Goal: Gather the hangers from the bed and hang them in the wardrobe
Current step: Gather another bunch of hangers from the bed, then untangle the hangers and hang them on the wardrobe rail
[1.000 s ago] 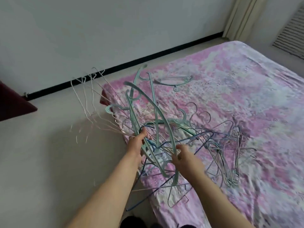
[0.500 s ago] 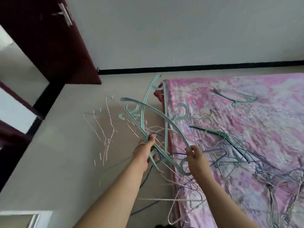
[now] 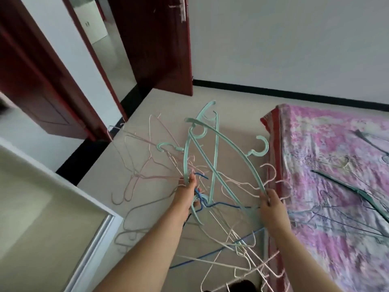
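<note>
Both hands hold a tangled bundle of hangers (image 3: 212, 165) over the floor beside the bed (image 3: 341, 239). The bundle mixes broad teal plastic hangers with thin pink, white and blue wire ones. My left hand (image 3: 190, 192) grips the bundle near its middle. My right hand (image 3: 271, 207) grips the end of a teal hanger at the bundle's right side. Several dark and teal hangers (image 3: 345, 190) still lie on the pink patterned bedsheet to the right.
A dark red door (image 3: 155, 45) stands open ahead, with a doorway (image 3: 109, 49) left of it. A pale panel with a metal frame (image 3: 52, 228) fills the lower left. Beige floor (image 3: 136, 127) lies between bed and door. A white wall with black skirting runs behind the bed.
The view has swung left from the bed toward the door. The hanger bundle has come off the bed with both hands and now hangs over the floor.
</note>
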